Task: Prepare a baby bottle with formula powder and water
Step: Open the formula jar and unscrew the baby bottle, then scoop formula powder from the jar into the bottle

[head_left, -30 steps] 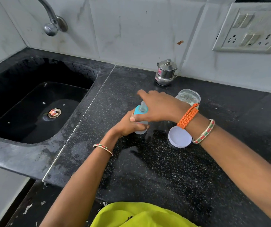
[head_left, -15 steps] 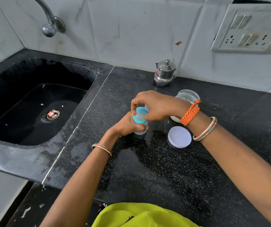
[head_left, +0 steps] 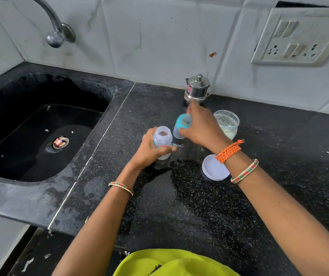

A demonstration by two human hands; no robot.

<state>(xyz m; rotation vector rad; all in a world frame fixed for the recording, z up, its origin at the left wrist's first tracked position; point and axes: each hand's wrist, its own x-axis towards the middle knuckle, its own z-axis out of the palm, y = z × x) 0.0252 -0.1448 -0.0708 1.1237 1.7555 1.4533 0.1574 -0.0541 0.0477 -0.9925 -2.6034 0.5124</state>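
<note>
Cap (head_left: 181, 125) lifted off bottle (head_left: 162, 143) (open)

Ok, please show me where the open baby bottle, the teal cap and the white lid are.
baby bottle (head_left: 162, 136), head view, on its open neck.
teal cap (head_left: 180, 122), head view, on the teal ring.
white lid (head_left: 213, 169), head view, on its flat inner face.

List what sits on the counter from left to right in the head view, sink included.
Sink → bottle, gripped by the left hand → teal cap, held by the right hand → jar.
</note>
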